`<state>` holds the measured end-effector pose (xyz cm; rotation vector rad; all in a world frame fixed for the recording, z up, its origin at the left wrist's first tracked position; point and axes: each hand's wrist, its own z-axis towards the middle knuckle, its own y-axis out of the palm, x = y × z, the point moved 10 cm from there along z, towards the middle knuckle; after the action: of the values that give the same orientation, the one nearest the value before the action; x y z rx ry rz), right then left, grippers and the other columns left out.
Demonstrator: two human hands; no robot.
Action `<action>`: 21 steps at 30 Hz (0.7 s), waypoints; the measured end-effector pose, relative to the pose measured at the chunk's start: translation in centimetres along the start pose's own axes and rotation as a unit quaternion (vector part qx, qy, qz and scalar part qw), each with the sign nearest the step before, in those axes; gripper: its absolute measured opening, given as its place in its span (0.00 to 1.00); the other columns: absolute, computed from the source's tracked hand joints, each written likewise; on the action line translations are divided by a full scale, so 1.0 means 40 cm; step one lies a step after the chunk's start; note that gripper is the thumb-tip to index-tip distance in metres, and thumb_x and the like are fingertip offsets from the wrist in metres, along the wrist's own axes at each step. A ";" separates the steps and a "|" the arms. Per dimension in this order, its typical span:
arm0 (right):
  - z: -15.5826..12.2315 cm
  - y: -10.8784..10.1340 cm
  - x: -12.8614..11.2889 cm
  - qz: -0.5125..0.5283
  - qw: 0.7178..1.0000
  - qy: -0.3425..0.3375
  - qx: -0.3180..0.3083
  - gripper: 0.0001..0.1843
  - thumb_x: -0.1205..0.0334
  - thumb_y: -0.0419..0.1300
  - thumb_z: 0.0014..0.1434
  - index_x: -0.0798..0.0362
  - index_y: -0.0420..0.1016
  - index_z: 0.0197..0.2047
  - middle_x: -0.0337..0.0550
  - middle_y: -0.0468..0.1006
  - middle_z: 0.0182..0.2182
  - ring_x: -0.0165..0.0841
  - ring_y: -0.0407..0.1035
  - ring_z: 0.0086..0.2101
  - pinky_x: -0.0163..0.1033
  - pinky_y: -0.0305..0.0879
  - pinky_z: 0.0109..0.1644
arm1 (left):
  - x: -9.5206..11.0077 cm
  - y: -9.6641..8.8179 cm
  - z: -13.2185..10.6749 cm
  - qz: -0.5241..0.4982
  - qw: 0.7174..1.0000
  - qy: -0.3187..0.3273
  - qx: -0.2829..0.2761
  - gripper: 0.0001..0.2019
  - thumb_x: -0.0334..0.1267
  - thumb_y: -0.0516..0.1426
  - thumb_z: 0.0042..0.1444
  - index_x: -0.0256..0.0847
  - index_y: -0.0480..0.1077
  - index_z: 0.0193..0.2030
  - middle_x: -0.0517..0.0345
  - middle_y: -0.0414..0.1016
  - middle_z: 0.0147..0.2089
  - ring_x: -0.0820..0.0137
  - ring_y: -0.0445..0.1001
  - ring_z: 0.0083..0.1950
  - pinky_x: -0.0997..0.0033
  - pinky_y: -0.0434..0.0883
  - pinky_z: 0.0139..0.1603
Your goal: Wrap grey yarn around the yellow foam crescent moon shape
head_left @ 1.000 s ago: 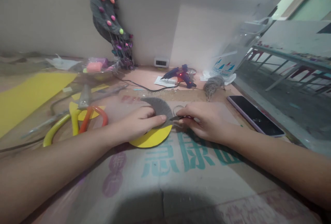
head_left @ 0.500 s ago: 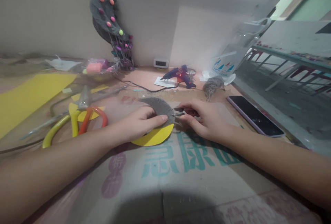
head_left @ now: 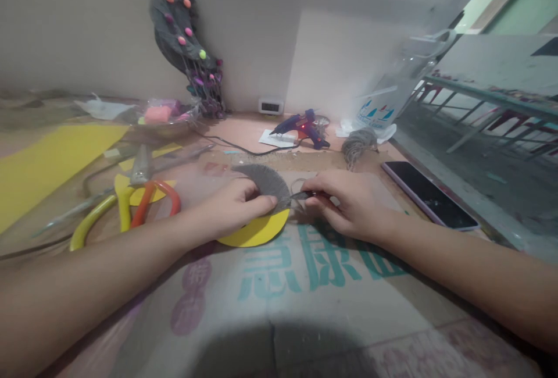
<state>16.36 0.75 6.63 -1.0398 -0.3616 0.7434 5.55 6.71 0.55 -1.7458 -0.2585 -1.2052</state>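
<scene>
My left hand (head_left: 233, 206) presses a yellow card disc (head_left: 259, 232) against the cardboard, its thumb lying across grey yarn (head_left: 264, 183). The yarn covers the upper part of the disc in close rows, forming a curved band. At the disc's right edge, my right hand (head_left: 344, 200) pinches a small dark two-pronged tool (head_left: 302, 195), like thread snips or tweezers. Its prongs are together and point left at the yarn's end. A thin loose yarn loop (head_left: 297, 185) shows beside the tool. The right hand's fingers partly hide the tool.
Scissors (head_left: 131, 198) with yellow and red handles lie left. A glue gun (head_left: 300, 129), red light lit, rests behind, its cord running left. A grey yarn bundle (head_left: 360, 144) and a phone (head_left: 429, 195) are right. A decorated grey crescent (head_left: 181, 35) stands against the wall.
The tool's two prongs were apart and now are together. The disc and my left hand have shifted slightly left. A loose yarn loop now shows near my right fingertips.
</scene>
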 end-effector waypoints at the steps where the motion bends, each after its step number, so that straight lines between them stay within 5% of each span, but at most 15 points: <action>1: 0.000 0.001 -0.001 -0.010 1.000 -0.001 -0.007 0.11 0.62 0.52 0.64 0.57 0.73 0.43 0.46 0.78 0.33 0.32 0.69 0.32 0.36 0.60 0.35 | 0.002 0.001 0.000 -0.002 1.000 0.003 -0.003 0.14 0.47 0.53 0.56 0.38 0.69 0.27 0.62 0.71 0.28 0.72 0.66 0.27 0.75 0.61 0.25; 12: 0.005 0.005 -0.007 -0.057 0.998 -0.004 -0.026 0.11 0.60 0.53 0.64 0.56 0.73 0.43 0.45 0.78 0.33 0.33 0.69 0.33 0.35 0.58 0.34 | 0.004 0.003 -0.004 -0.014 1.000 -0.006 -0.013 0.14 0.48 0.53 0.55 0.39 0.69 0.28 0.61 0.71 0.29 0.70 0.67 0.28 0.74 0.62 0.26; 17: 0.004 0.006 -0.014 -0.074 0.996 -0.015 -0.037 0.10 0.61 0.52 0.64 0.54 0.73 0.42 0.43 0.76 0.30 0.32 0.68 0.32 0.35 0.55 0.32 | -0.005 -0.006 -0.010 -0.008 0.999 -0.035 0.012 0.15 0.48 0.55 0.53 0.40 0.64 0.22 0.65 0.61 0.21 0.74 0.59 0.22 0.75 0.56 0.21; 21: 0.005 0.006 -0.009 -0.069 0.997 -0.002 -0.041 0.09 0.61 0.53 0.64 0.53 0.73 0.41 0.43 0.77 0.31 0.32 0.69 0.32 0.34 0.55 0.32 | -0.015 -0.005 -0.008 -0.005 0.999 -0.033 0.015 0.16 0.49 0.55 0.52 0.40 0.64 0.22 0.64 0.62 0.22 0.73 0.61 0.23 0.75 0.56 0.21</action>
<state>15.88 0.69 6.54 -1.0787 -0.4655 0.6107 4.94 6.75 0.19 -1.7624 -0.3222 -1.1475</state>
